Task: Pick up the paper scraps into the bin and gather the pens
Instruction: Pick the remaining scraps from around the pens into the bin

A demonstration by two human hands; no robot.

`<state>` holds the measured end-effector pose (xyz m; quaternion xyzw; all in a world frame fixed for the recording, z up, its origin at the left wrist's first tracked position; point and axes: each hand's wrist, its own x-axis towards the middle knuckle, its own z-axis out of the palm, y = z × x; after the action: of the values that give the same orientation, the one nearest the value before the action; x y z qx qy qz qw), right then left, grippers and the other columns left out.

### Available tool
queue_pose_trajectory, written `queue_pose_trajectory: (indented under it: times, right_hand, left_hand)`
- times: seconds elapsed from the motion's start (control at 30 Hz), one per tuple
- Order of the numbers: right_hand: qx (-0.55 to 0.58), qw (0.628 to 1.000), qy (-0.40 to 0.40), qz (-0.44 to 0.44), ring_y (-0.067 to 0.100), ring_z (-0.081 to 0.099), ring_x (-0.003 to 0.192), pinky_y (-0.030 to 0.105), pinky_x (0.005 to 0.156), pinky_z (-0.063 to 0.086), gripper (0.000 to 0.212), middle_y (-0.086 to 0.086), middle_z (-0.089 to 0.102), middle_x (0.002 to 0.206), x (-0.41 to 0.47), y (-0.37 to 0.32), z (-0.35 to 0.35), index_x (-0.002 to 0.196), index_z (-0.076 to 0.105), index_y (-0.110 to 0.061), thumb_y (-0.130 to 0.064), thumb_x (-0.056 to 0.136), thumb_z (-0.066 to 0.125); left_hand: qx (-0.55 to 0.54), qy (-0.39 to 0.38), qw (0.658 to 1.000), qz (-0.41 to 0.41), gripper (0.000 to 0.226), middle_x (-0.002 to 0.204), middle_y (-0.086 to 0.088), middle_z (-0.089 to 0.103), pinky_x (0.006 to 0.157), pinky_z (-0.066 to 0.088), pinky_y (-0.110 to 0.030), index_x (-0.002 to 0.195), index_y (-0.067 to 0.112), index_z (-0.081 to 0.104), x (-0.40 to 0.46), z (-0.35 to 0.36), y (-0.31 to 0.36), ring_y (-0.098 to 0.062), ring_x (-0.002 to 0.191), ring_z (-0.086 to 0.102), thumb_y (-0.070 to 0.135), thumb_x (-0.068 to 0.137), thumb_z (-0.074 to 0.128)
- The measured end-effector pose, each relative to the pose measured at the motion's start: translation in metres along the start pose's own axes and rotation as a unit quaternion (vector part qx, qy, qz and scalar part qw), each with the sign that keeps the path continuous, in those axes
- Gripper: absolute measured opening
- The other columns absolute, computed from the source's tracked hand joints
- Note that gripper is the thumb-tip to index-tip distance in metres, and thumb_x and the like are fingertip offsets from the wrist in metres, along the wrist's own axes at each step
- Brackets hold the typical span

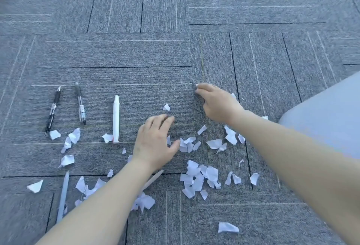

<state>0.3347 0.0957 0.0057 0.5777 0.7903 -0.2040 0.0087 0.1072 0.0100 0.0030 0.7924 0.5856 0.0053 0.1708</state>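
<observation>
Grey carpet tiles (pixel 116 53) with thin dark and pale stripes, filling the whole view. Far left: black-grip clear-barrel click pen (pixel 52 110) lying lengthwise, tip end just beside a scrap; near it a second clear pen with dark grip (pixel 80 102), parallel. Further right a white capped marker (pixel 116 118), upright in the view, lower end touching a crumpled scrap. Low left: pale grey pen (pixel 63 196) lying near the left forearm, and a slim pale stick partly hidden under that forearm, kind not clear. Torn white paper scraps (pixel 196 178) strewn across the lower half, thickest at centre right.

Left hand (pixel 155 143) reaching forward from bottom left, palm down, fingers close together and slightly bent onto the carpet, thumb spread toward a small scrap cluster; gripping nothing visible.

Right hand (pixel 218 104) stretched further out from the right edge, wrist bent, fingertips curled and pinching a tiny white scrap (pixel 197 85) at its tip. Pale blue rounded shape (pixel 327 116) at the right edge, beside the right forearm; whether bin or clothing cannot be told.
</observation>
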Motion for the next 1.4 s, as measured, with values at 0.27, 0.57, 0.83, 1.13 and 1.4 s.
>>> queue_pose_trajectory:
  times: [0.27, 0.57, 0.83, 1.13, 1.4]
  right_hand:
    - [0.031, 0.982, 0.17, 0.079, 0.03, 0.046, 0.117, 0.046, 0.094, 0.046, 0.04, 0.01, 0.054, 0.129, -0.056, 0.026, 0.004, 0.128, 0.055, -0.008, -0.008, 0.089, 0.05]
    - [0.048, 0.99, 0.051, 0.125, 0.018, 0.053, 0.092, 0.03, 0.083, 0.045, 0.013, 0.001, 0.053, 0.099, -0.049, 0.026, 0.004, 0.092, 0.059, -0.011, -0.007, 0.089, 0.047]
    - [0.141, 0.984, 0.058, 0.096, 0.012, 0.057, 0.091, 0.027, 0.081, 0.051, 0.03, 0.0, 0.06, 0.11, -0.061, 0.012, -0.008, 0.118, 0.061, -0.012, -0.006, 0.092, 0.047]
    - [-0.104, 0.993, 0.047, -0.035, 0.027, 0.049, 0.106, 0.035, 0.082, 0.048, 0.024, 0.011, 0.053, 0.112, 0.024, -0.004, -0.002, 0.112, 0.057, -0.005, -0.001, 0.089, 0.052]
    - [-0.092, 0.989, -0.111, -0.015, 0.018, 0.059, 0.079, 0.036, 0.07, 0.056, 0.009, -0.002, 0.059, 0.087, -0.027, -0.012, -0.018, 0.081, 0.057, -0.018, -0.019, 0.085, 0.049]
  left_hand:
    - [-0.109, 0.042, 0.989, 0.088, 0.044, 0.123, -0.001, 0.059, 0.101, 0.042, -0.04, 0.126, 0.011, 0.056, -0.029, 0.032, 0.039, -0.019, 0.119, 0.048, 0.025, 0.084, 0.056]
    - [-0.073, 0.074, 0.986, -0.13, 0.055, 0.141, -0.008, 0.038, 0.104, 0.038, -0.041, 0.141, 0.016, 0.038, 0.024, 0.0, 0.025, -0.024, 0.126, 0.037, 0.022, 0.088, 0.051]
    - [-0.129, 0.013, 0.992, 0.002, 0.036, 0.115, 0.0, 0.055, 0.095, 0.043, -0.033, 0.115, 0.011, 0.062, 0.036, 0.002, 0.038, -0.018, 0.108, 0.045, -0.005, 0.089, 0.043]
    - [-0.136, 0.073, 0.987, 0.034, 0.023, 0.099, 0.003, 0.055, 0.056, 0.041, -0.027, 0.104, 0.018, 0.064, 0.001, -0.004, 0.029, -0.013, 0.077, 0.052, 0.013, 0.087, 0.05]
    - [-0.025, -0.085, 0.995, -0.043, 0.087, 0.118, 0.003, 0.037, 0.08, 0.047, -0.037, 0.138, 0.027, 0.028, -0.021, 0.002, 0.034, -0.017, 0.109, 0.047, 0.074, 0.07, 0.054]
